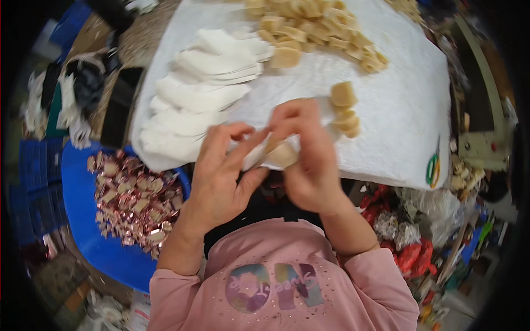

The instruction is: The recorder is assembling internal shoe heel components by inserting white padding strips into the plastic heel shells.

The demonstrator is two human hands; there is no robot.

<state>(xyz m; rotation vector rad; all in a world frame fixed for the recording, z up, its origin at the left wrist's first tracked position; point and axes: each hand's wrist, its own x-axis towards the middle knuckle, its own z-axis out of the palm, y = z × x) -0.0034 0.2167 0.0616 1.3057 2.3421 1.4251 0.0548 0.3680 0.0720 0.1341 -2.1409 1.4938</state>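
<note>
My left hand (pixel 218 174) and my right hand (pixel 312 157) meet at the near edge of the white-covered table. Between them is a flat tan piece (pixel 282 155) with a white paper slip (pixel 255 157) against its left side. My left fingers and thumb are closed on the slip. My right hand, partly blurred, is bent round the tan piece, its fingertips pinched above it. Overlapping stacks of white paper slips (pixel 201 94) lie beyond my left hand. Several loose tan pieces (pixel 345 107) sit past my right hand, and a larger heap of them (pixel 314 27) lies farther back.
Left of the table, a blue tub (pixel 88 220) holds many pieces in shiny pink foil. A dark phone (pixel 118 105) lies at the left. Green-handled scissors (pixel 432 170) rest at the table's right edge. Plastic bags (pixel 436 212) and red scraps crowd the lower right.
</note>
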